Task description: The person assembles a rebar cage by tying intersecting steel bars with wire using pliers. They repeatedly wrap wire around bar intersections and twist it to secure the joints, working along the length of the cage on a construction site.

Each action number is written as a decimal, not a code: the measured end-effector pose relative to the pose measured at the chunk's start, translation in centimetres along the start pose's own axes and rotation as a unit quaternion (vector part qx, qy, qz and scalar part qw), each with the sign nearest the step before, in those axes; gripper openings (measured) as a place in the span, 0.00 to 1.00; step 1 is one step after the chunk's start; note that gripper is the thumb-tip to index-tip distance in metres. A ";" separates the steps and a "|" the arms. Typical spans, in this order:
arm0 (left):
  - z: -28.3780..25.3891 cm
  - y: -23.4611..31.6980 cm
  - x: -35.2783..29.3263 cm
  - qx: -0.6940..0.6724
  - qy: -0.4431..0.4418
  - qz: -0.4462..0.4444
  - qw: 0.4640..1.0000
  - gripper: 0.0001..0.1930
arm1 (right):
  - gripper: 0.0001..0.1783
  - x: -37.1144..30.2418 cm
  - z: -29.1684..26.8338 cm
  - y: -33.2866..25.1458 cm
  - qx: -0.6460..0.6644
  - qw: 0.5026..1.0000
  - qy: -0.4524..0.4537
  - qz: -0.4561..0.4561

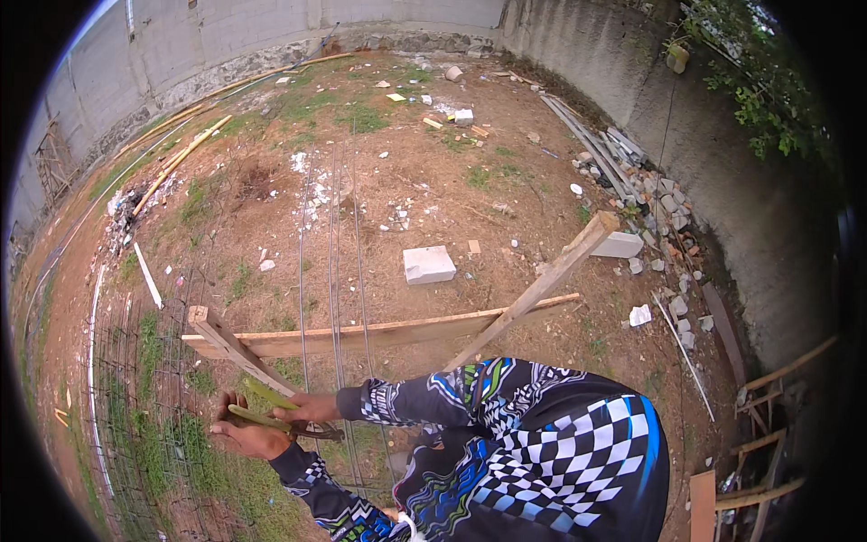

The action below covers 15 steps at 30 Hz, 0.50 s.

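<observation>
A hand tool like pliers or pincers, with two yellow-green handles (260,418), is at the lower left of the head view. Its dark metal head (330,434) points to the right, toward my body. My right hand (312,408) is closed on the tool near where the handles meet. Beside the handle ends, my left hand (253,441) is cupped with its fingers apart. One handle end lies over its palm; whether the palm touches it is hard to tell. Long thin steel bars (336,271) run away from me, beside my right forearm and across a wooden board.
The wooden board (397,336) stands between a short left post (221,334) and a slanted right post (551,280). Steel mesh (149,406) lies over grass at left. A white block (429,265) rests on the soil beyond. Rubble (668,199) lines the right wall.
</observation>
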State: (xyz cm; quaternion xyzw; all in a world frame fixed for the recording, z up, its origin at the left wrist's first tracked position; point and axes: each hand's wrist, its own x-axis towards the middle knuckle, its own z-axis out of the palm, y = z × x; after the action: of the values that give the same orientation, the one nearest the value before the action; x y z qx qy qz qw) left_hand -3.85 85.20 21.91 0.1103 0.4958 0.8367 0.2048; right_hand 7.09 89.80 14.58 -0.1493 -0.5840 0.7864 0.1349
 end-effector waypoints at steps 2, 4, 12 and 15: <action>0.9 -0.9 -3.0 -0.011 -0.086 0.052 0.995 0.25 | 0.41 -3.3 -1.0 -0.3 0.138 0.989 0.046 0.005; 0.8 -0.7 -6.4 0.123 -0.158 0.218 0.955 0.24 | 0.39 -5.8 -2.6 -0.1 0.257 0.961 0.098 -0.032; -1.7 -2.8 -14.7 -0.029 -0.360 -0.034 0.932 0.21 | 0.28 -20.3 -11.2 -1.4 0.346 0.865 0.324 -0.165; -2.0 -2.3 -16.4 0.025 -0.345 -0.011 0.938 0.20 | 0.30 -23.7 -11.8 -4.2 0.298 0.873 0.370 -0.111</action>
State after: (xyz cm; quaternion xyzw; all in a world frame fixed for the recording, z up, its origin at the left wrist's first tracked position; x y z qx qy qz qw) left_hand 10.50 77.23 19.27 0.3922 0.4162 0.7324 0.3696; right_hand 33.65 92.20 17.18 -0.3161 -0.2418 0.7908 0.4651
